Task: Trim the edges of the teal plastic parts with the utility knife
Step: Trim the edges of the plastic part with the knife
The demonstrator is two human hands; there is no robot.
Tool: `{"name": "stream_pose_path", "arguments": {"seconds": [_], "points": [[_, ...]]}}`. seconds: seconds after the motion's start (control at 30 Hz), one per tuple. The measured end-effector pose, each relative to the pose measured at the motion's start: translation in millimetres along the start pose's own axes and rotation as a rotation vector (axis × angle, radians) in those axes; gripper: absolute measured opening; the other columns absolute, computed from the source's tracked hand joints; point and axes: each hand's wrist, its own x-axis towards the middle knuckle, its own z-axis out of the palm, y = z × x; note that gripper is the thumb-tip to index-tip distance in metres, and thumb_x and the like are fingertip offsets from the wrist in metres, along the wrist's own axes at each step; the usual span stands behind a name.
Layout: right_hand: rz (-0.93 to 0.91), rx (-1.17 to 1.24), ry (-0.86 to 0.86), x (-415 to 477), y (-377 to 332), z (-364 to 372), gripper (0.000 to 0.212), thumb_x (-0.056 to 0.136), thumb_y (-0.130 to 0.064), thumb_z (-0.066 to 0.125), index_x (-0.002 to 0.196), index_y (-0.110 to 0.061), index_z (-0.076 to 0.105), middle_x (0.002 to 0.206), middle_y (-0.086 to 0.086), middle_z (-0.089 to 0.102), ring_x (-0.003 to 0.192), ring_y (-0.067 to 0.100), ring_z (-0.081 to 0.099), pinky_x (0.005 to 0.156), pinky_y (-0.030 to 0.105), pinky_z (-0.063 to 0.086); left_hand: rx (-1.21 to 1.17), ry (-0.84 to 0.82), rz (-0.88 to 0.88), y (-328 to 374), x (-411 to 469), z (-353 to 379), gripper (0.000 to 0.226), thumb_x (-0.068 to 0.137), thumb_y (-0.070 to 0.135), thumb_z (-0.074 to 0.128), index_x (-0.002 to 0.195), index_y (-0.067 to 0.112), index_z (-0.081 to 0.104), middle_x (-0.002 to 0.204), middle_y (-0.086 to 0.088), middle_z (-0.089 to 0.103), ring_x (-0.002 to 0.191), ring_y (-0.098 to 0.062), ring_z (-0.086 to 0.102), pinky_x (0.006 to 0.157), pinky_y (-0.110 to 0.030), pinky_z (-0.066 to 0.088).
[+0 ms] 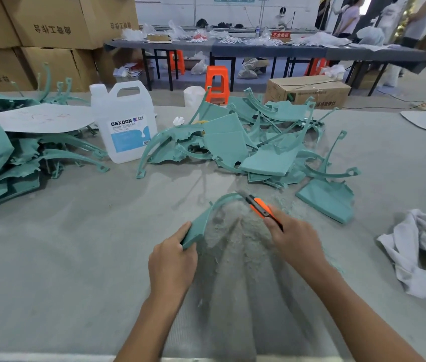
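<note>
Near the grey table's [76, 257] front edge, the left hand [172, 259] clamps the curved teal plastic part [201, 223] by its wide end. The right hand [295, 239] grips the orange utility knife [260, 206]. Shave shallowly, stroking away from the holding fingers.

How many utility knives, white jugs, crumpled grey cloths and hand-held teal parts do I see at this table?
utility knife: 1
white jug: 1
crumpled grey cloth: 1
teal part held in the left hand: 1
Total: 4
</note>
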Motion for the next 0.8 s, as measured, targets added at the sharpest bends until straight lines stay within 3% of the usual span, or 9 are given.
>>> {"name": "stream_pose_path", "arguments": {"seconds": [0.1,0.23,0.33,0.4,0.53,0.6,0.67,0.73,0.8], "points": [[0.107,-0.151,-0.025,18,19,-5,0.034,0.104,-0.045,0.041,0.131,-0.033,0.057,0.089,0.007,0.068,0.082,0.032,0.064,0.063,0.035,0.046,-0.011,-0.006,-0.009,4,-2,-1,0.046,0.092,0.019,0.057,0.133,0.037,0.062,0.108,0.002,0.075,0.089,-0.030,0.066,0.075,-0.038,0.053],[0.163,-0.205,-0.065,31,30,-11,0.033,0.103,-0.048,0.042,0.123,-0.030,0.060,0.095,0.006,0.068,0.088,0.031,0.064,0.067,0.035,0.048,-0.061,-0.009,-0.040,-1,0,-6,0.043,0.092,0.019,0.057,0.129,0.037,0.065,0.113,0.005,0.074,0.096,-0.026,0.067,0.078,-0.034,0.050],[0.158,-0.163,-0.068,21,25,-9,0.032,0.104,-0.045,0.039,0.116,-0.024,0.059,0.087,0.003,0.065,0.080,0.026,0.062,0.069,0.038,0.052,-0.030,-0.020,-0.010,-1,0,-8,0.044,0.090,0.019,0.058,0.129,0.039,0.065,0.113,0.004,0.074,0.099,-0.028,0.066,0.078,-0.034,0.050],[0.167,-0.049,0.016,10,20,-7,0.030,0.105,-0.040,0.040,0.124,-0.026,0.059,0.080,-0.002,0.062,0.071,0.021,0.057,0.060,0.034,0.045,-0.022,-0.018,0.006,0,-1,-7,0.046,0.090,0.019,0.057,0.130,0.039,0.065,0.112,0.004,0.075,0.098,-0.028,0.066,0.077,-0.033,0.049],[-0.044,0.162,0.140,-11,-9,-11,0.031,0.103,-0.041,0.046,0.133,-0.040,0.054,0.056,-0.011,0.053,0.050,0.009,0.052,0.042,0.018,0.031,-0.009,-0.014,0.037,-3,-2,-4,0.045,0.091,0.019,0.057,0.132,0.037,0.063,0.115,0.003,0.074,0.100,-0.031,0.066,0.078,-0.037,0.051],[-0.159,0.201,0.056,-13,-17,-10,0.027,0.102,-0.045,0.048,0.129,-0.045,0.053,0.060,-0.012,0.058,0.059,0.005,0.058,0.046,0.017,0.040,0.012,-0.015,0.055,-4,-3,-3,0.048,0.090,0.017,0.058,0.134,0.037,0.062,0.116,0.002,0.073,0.100,-0.032,0.066,0.078,-0.038,0.051],[-0.094,0.109,-0.019,-2,-5,-13,0.025,0.102,-0.044,0.047,0.122,-0.040,0.061,0.065,-0.011,0.063,0.058,0.007,0.059,0.049,0.017,0.039,0.024,-0.015,0.063,-5,-4,-3,0.050,0.090,0.016,0.059,0.135,0.036,0.061,0.117,0.002,0.073,0.100,-0.031,0.066,0.078,-0.038,0.052],[0.085,-0.070,-0.109,13,20,-23,0.030,0.103,-0.042,0.045,0.122,-0.032,0.066,0.086,-0.001,0.069,0.078,0.021,0.063,0.063,0.031,0.044,0.009,-0.015,0.058,-5,-5,-4,0.048,0.091,0.017,0.060,0.135,0.036,0.061,0.118,0.003,0.072,0.101,-0.030,0.066,0.080,-0.037,0.053],[0.182,-0.194,-0.149,22,43,-32,0.030,0.104,-0.040,0.044,0.120,-0.028,0.066,0.091,0.005,0.067,0.087,0.029,0.064,0.067,0.033,0.044,-0.030,-0.030,0.041,-3,-5,-8,0.044,0.092,0.018,0.059,0.132,0.036,0.064,0.117,0.005,0.073,0.101,-0.028,0.066,0.081,-0.036,0.052]]}}
